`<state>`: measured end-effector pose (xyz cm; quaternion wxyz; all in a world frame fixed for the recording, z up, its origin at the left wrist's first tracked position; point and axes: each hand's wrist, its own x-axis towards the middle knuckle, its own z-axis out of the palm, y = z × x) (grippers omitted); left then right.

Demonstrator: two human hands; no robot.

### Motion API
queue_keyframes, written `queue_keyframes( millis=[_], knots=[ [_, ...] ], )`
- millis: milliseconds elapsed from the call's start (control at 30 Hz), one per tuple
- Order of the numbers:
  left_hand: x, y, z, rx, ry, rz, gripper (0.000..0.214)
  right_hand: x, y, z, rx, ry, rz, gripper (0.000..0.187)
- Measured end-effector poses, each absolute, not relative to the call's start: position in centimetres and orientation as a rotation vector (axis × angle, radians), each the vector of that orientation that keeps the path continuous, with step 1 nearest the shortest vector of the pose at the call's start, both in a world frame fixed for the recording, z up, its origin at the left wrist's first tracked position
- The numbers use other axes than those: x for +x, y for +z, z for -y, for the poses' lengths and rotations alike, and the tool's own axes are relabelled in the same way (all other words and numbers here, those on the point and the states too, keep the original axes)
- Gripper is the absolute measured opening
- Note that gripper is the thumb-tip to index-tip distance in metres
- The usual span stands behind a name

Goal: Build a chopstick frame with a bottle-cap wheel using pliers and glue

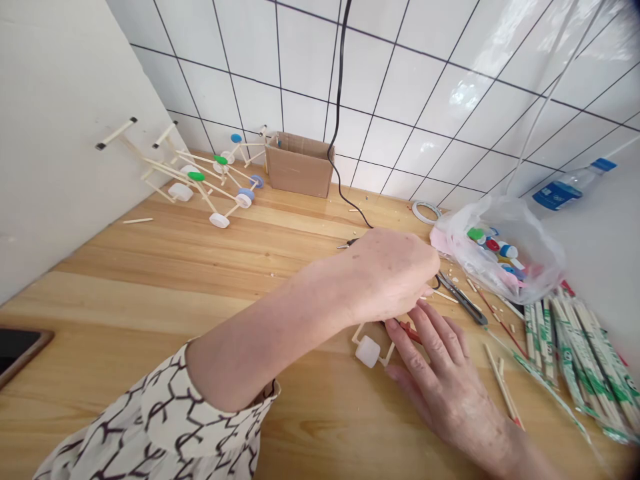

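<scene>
My left hand [393, 273] reaches across from the left, wrist bent and fingers curled down. Its fingertips, and whatever they pinch, are hidden behind the hand. Just below it my right hand [445, 380] rests low over the table, fingers extended forward. The thumb and index finger are at the side of a small wooden-stick frame [389, 353], which carries a white plastic bottle cap [368, 351] as a wheel. A red piece, possibly a tool handle [411, 331], shows under the right fingertips. Behind the left hand a metal-tipped black tool [347, 245] partly shows.
Stick-and-cap models [200, 177] stand at the back left, near a cardboard box [300, 167]. A black cord [336, 127] hangs down. On the right are grey cutters [463, 300], a tape roll [426, 213], a bag of caps [540, 260], wrapped chopsticks [583, 353] and a bottle [565, 190].
</scene>
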<state>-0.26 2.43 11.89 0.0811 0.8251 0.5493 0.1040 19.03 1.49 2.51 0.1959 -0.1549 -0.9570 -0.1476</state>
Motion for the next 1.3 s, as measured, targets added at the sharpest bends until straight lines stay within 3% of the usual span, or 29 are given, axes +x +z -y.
queue_keyframes(
  millis=[1300],
  knots=[
    [-0.24,11.96,-2.40,2.478,0.280,-1.627,0.023,19.05,2.56,-1.51,-0.433,-0.425,2.681,0.036]
  ],
)
